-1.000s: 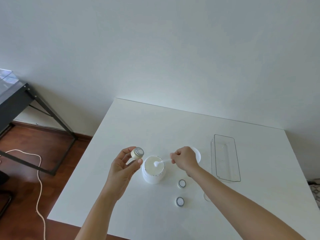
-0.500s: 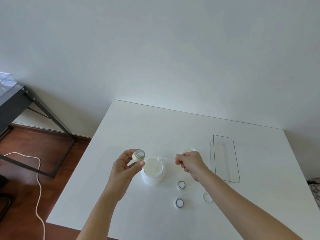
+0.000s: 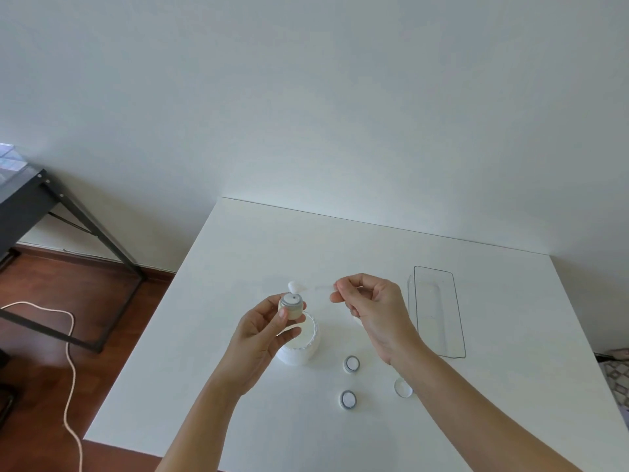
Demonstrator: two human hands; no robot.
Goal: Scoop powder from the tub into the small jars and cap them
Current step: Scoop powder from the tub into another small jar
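Holding a small jar (image 3: 291, 306) between thumb and fingertips, the left hand (image 3: 262, 335) keeps it raised just above the open white tub (image 3: 299, 342), mouth tilted up and toward the right. The tub stands on the white worktop (image 3: 238, 267), partly hidden behind that hand, with pale powder visible inside it. The right hand (image 3: 372, 310) pinches the thin handle of a small white scoop (image 3: 295, 287) between thumb and forefinger, the other fingers curled in; the handle is blurred and faint, and the scoop's bowl, heaped with white powder, sits right at the far edge of the jar's mouth. Whether it touches the rim cannot be told.

Two more small jars (image 3: 351, 364) (image 3: 348, 399) stand open on the worktop just in front of the tub, one nearer the person than the other, each showing a white inside within a grey rim. A clear round cap (image 3: 402, 387) lies near them, partly under the right forearm. A clear rectangular tray (image 3: 437, 311) rests on the worktop to the right of the right hand, apart from the jars.
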